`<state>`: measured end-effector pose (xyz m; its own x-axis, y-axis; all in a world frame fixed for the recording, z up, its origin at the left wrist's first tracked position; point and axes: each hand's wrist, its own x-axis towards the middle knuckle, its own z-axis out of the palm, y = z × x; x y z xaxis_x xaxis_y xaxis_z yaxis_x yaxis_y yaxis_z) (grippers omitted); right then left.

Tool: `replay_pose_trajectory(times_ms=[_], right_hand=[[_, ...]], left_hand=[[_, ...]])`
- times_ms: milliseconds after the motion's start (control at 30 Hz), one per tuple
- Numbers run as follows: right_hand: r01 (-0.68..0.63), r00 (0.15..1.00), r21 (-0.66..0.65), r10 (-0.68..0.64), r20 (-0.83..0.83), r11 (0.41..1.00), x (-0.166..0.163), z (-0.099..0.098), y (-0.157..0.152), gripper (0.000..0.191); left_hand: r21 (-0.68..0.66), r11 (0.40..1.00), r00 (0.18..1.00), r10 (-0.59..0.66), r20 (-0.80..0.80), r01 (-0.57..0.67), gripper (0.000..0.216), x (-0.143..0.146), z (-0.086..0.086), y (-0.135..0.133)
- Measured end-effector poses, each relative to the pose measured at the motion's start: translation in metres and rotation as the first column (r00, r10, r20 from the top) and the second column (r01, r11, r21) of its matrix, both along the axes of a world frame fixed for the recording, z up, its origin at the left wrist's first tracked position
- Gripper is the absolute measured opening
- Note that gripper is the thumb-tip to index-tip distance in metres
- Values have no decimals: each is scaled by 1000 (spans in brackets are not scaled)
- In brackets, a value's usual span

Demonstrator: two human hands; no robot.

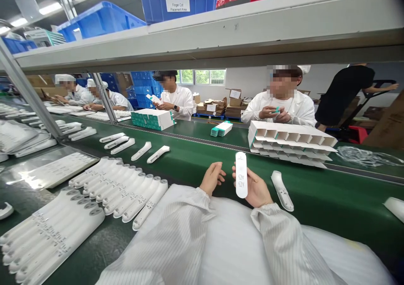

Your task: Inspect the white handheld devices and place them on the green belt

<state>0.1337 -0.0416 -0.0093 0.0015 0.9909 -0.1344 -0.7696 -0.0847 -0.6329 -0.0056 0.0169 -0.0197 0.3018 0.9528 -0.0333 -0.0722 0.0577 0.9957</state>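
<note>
Far left of the white rounded piece (241, 175) lies a near row of white housings (63, 230), packed side by side with their dark-ended heads aligned, probably to keep them counted and facing one way. Between that row and the piece, a second row of housings (123, 190) overlaps in the same order, likely kept close for easy reach. Beyond this row, and left of the piece, loose housings (141, 151) lie spaced apart on the green belt (192, 159), perhaps so each can be lifted singly. A stacked block of white-and-green boxes (153, 120) stands beyond and to the left of the piece.

Just left of the piece, the left hand (213, 179) hangs with fingers loosely curled and parted, holding nothing visible. The piece itself stands nearly upright above the belt, cradled from behind by the closed fingers of the right hand (258, 189); its printed side faces the wearer, presumably so it can be looked over.

Beyond it to the right, a co-worker (299, 106) holds something green, too small to identify. A single housing (282, 191) lies right of the piece, and a partitioned carton (292, 134) sits beyond, its cells facing this side.
</note>
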Motion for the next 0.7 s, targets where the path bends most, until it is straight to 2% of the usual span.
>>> replay_pose_trajectory(times_ms=[100, 200, 533, 633, 700], right_hand=[[-8, 1000, 10, 8, -15, 1000, 1, -1, 0, 25], [0, 1000, 12, 0, -4, 1000, 2, -3, 1, 25], [41, 995, 20, -43, 89, 999, 3, -5, 2, 25], [103, 975, 8, -102, 196, 995, 2, -9, 4, 28], [196, 908, 47, -199, 368, 980, 2, -14, 8, 34]], left_hand=[[-104, 993, 998, 52, 28, -49, 34, -5, 0, 5], [-159, 986, 998, 50, 38, -43, 28, -7, -1, 7], [-160, 987, 1000, 3, 8, -2, 22, -5, -5, 5], [-130, 992, 1000, -9, -24, 6, 20, -4, -6, 6], [-108, 994, 999, -25, -39, 21, 19, -4, -7, 6]])
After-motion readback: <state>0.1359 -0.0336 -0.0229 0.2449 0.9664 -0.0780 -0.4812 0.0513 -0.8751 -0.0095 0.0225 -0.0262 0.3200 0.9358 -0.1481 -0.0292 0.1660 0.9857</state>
